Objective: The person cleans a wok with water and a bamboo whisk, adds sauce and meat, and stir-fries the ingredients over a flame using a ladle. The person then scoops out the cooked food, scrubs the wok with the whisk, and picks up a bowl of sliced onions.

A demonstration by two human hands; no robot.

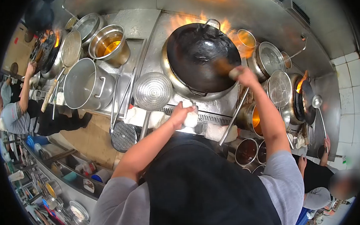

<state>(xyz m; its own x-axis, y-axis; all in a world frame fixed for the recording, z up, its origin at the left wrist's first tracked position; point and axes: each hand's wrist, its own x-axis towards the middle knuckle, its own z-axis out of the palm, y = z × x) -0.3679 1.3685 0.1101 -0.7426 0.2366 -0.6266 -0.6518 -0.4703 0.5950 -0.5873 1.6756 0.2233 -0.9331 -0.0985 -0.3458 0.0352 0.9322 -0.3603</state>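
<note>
A large black wok [197,43] sits on the burner in front of me, with flames rising behind its far rim. My right hand [246,76] is closed around the handle of a wok brush [223,66]; its brown head is smeared by motion over the wok's right side. Just below the wok's near edge, my left hand [180,116] grips a folded white cloth [191,119]. A perforated strainer [153,91] lies left of the wok, its handle pointing toward me.
A deep pot [80,86] and a pot of amber oil [108,43] stand left. Mesh strainers [279,88] rest on pots at right, above containers of dark sauce [246,152]. Co-workers stand at both sides; the right one holds a ladle [317,101] by a flaming wok [305,95].
</note>
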